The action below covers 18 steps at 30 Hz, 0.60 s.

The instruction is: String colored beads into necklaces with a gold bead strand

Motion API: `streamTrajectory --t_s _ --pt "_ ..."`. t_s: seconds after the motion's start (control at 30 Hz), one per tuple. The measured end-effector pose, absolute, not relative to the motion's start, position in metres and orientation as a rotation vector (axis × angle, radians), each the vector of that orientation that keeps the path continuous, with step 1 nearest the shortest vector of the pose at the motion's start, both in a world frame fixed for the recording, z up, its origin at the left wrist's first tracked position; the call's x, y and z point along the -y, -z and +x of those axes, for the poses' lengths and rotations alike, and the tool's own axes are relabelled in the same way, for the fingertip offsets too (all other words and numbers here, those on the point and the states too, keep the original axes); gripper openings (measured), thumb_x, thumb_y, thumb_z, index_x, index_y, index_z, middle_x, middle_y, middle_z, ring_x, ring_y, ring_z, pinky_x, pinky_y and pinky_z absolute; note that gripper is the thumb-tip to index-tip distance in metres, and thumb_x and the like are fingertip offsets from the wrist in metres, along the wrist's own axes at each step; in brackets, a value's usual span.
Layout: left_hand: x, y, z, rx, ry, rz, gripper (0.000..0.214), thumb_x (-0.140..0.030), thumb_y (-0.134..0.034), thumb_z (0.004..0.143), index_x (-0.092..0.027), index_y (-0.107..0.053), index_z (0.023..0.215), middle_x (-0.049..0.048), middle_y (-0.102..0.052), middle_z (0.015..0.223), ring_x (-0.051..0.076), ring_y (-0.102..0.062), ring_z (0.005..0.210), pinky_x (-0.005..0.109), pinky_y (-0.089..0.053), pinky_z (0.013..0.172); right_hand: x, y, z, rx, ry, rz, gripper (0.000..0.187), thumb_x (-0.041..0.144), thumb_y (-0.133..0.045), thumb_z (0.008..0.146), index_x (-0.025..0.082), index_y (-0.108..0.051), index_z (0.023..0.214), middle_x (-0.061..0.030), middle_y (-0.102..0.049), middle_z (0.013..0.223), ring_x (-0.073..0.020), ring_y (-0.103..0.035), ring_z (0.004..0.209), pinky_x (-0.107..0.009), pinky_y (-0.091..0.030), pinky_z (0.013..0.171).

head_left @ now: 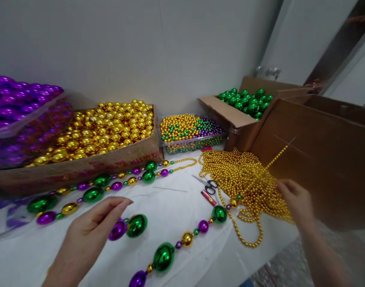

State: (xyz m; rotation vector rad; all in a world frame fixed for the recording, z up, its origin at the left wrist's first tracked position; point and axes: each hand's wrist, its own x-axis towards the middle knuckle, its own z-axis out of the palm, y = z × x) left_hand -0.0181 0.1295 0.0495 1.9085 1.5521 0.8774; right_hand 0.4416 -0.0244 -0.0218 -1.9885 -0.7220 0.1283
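My left hand (94, 231) is closed in a pinch above the white table, with a fine thread (145, 195) at its fingertips. Just right of the thread is a thin needle-like rod (170, 189). Partly behind this hand are a purple bead (118, 230) and a big green bead (137, 225). My right hand (296, 197) has its fingers closed at the right edge of a heap of gold bead strands (242, 171); what they hold is hidden. Above it, a short gold bead strand (276, 156) slants upward, blurred.
Black-handled scissors (210, 187) and a red lighter (208, 197) lie mid-table. Bead garlands (93, 194) (163, 257) stretch left and front. Behind stand a carton of gold balls (107, 129), a tub of small mixed beads (192, 131), purple balls (23, 99) and boxed green balls (248, 101).
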Motion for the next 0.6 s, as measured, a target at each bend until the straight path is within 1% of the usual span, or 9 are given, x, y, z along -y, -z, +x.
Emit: streamTrajectory --t_s 0.1,0.17,0.23,0.3,0.37,0.47,0.53,0.6 --pt "-0.135 -0.039 -0.033 -1.605 -0.861 1.922 0.049 -0.072 -0.056 0.067 -0.026 -0.069 0.081 -0.0038 -0.07 0.086 0.023 -0.062 0.082 0.03 -0.049 0.072 0.014 0.004 0.459 0.604 -0.087 -1.853 0.031 0.043 -0.065 0.067 0.017 -0.068 0.084 -0.0054 -0.067 0.076 -0.0193 -0.06 0.07 -0.027 -0.044 0.058" --pt "-0.141 -0.027 -0.041 -1.612 -0.926 1.928 0.051 -0.075 -0.055 0.064 -0.028 -0.07 0.077 -0.0027 -0.071 0.086 0.025 -0.064 0.086 0.033 -0.05 0.078 0.0 -0.009 0.479 0.506 -0.049 -1.757 0.034 0.04 -0.066 0.067 0.017 -0.067 0.091 -0.0058 -0.068 0.084 -0.0181 -0.061 0.073 -0.025 -0.045 0.058" --pt "-0.144 -0.017 -0.044 -1.614 -0.996 1.908 0.048 -0.076 -0.053 0.065 -0.032 -0.07 0.074 -0.0046 -0.07 0.087 0.026 -0.064 0.09 0.036 -0.048 0.088 -0.018 -0.022 0.504 0.402 -0.03 -1.668 0.033 0.036 -0.066 0.068 0.017 -0.065 0.094 -0.0051 -0.067 0.087 -0.0166 -0.061 0.076 -0.025 -0.046 0.059" --pt "-0.144 -0.014 -0.046 -1.608 -0.986 1.882 0.042 -0.073 -0.053 0.068 -0.035 -0.07 0.075 -0.0064 -0.07 0.088 0.026 -0.063 0.092 0.039 -0.046 0.093 -0.038 -0.034 0.529 0.306 -0.086 -1.6 0.023 0.031 -0.066 0.071 0.016 -0.063 0.088 -0.003 -0.066 0.081 -0.0146 -0.061 0.072 -0.025 -0.046 0.059" --pt "-0.14 -0.016 -0.047 -1.586 -0.911 1.861 0.037 -0.069 -0.056 0.07 -0.036 -0.069 0.079 -0.0066 -0.069 0.091 0.026 -0.062 0.094 0.038 -0.045 0.094 -0.055 -0.042 0.547 0.248 -0.222 -1.538 0.017 0.031 -0.064 0.079 0.015 -0.061 0.084 -0.0014 -0.064 0.076 -0.0132 -0.061 0.067 -0.026 -0.047 0.059" --pt "-0.131 -0.027 -0.048 -1.576 -0.87 1.792 0.036 -0.066 -0.061 0.066 -0.034 -0.069 0.078 -0.0051 -0.069 0.09 0.026 -0.061 0.094 0.035 -0.046 0.092 -0.072 -0.047 0.557 0.221 -0.422 -1.422 0.02 0.031 -0.055 0.09 0.014 -0.059 0.081 0.0002 -0.063 0.073 -0.0121 -0.061 0.064 -0.028 -0.049 0.061" --pt "-0.126 -0.034 -0.048 -1.58 -0.888 1.733 0.038 -0.066 -0.062 0.064 -0.031 -0.07 0.077 -0.0042 -0.069 0.09 0.026 -0.06 0.094 0.033 -0.046 0.091 -0.078 -0.044 0.553 0.219 -0.5 -1.33 0.02 0.025 -0.049 0.091 0.016 -0.057 0.076 0.0017 -0.06 0.067 -0.0115 -0.061 0.062 -0.027 -0.051 0.062" --pt "-0.123 -0.04 -0.046 -1.594 -0.891 1.684 0.038 -0.065 -0.062 0.064 -0.03 -0.07 0.078 -0.0037 -0.069 0.09 0.025 -0.06 0.093 0.031 -0.046 0.089 -0.08 -0.038 0.543 0.238 -0.557 -1.238 0.019 0.018 -0.048 0.089 0.017 -0.056 0.071 0.002 -0.058 0.061 -0.0118 -0.061 0.06 -0.027 -0.052 0.062"
